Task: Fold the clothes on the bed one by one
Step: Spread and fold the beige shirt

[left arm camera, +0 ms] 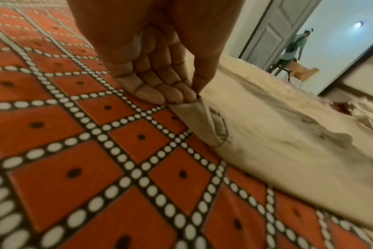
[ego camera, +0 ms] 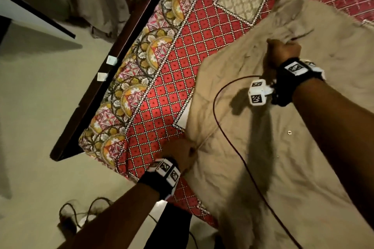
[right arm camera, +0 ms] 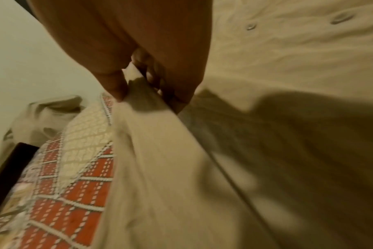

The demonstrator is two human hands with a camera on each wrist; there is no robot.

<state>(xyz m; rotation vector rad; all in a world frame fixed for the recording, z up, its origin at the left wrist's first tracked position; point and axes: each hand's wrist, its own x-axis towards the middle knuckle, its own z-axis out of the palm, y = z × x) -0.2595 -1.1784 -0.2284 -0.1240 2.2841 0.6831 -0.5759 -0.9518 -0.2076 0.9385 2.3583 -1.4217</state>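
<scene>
Head view: a beige shirt [ego camera: 253, 147] lies spread over the red patterned bedspread [ego camera: 172, 79], covering its near and right part. The left hand [ego camera: 180, 153] sits at the shirt's left edge, just where cloth meets bedspread, its fingers closed on a corner of the fabric. The right hand [ego camera: 283, 50] is farther up the shirt, fist-like, with a bunch of cloth gathered in its curled fingers. Both wrists wear black bands with white marker blocks. A dark red cable [ego camera: 228, 137] trails across the shirt between the two hands. Left of the bedspread runs the dark wooden bed frame [ego camera: 105, 79], and beyond it the pale floor [ego camera: 40, 127].

Left wrist view: the left hand [left arm camera: 151, 67] points down at the shirt [left arm camera: 277, 143], fingers [left arm camera: 155, 96] pressed together side by side, the thumb meeting them to pinch a stitched corner of the cloth. The corner is lifted slightly off the bedspread [left arm camera: 85, 151]. A button [left arm camera: 306, 119] shows farther along the shirt. Beyond the shirt stands an open grey door [left arm camera: 273, 33], and past it a person, too small and blurred to describe.

Right wrist view: the right hand [right arm camera: 143, 59] grips a raised ridge of shirt [right arm camera: 202, 168] between thumb and curled fingers; the picture is blurred, so the exact finger placement is probably a pinch rather than a full fist. Two buttons [right arm camera: 251, 26] lie on the shirt beside the hand. The bedspread [right arm camera: 74, 185] shows left of the shirt.
</scene>
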